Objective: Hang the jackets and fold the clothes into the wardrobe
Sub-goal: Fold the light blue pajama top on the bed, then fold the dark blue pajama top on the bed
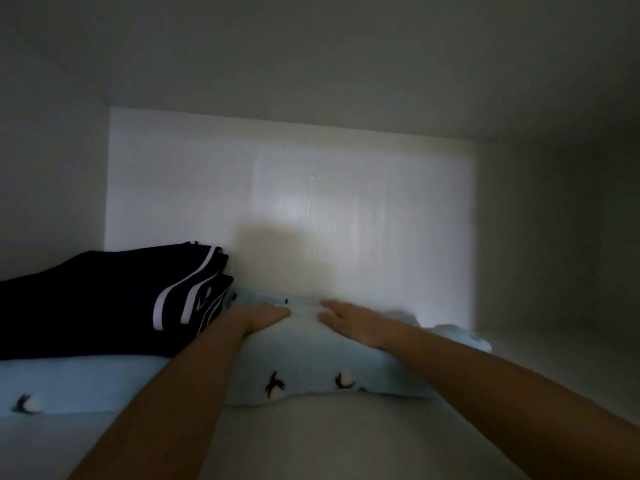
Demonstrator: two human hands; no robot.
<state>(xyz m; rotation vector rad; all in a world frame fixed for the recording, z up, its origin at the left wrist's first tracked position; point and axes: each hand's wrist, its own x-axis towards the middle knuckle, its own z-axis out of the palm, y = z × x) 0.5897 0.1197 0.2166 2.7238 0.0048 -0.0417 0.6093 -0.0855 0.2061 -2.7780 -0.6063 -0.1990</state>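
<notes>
I look into a dim white wardrobe compartment. A folded light-blue garment [311,362] with small dark prints lies on the shelf [311,441] near the back wall. My left hand [263,315] and my right hand [349,320] both press flat on top of it, fingers straight and pointing at the back wall. Left of it lies a folded dark navy garment [97,299] with white stripes, on top of another light-blue printed piece [69,386].
The white back panel [294,202] stands just beyond my fingertips. Side walls [554,237] close in on the left and right, and a ceiling panel spans above. Bare shelf shows to the right of the blue garment and in front of it.
</notes>
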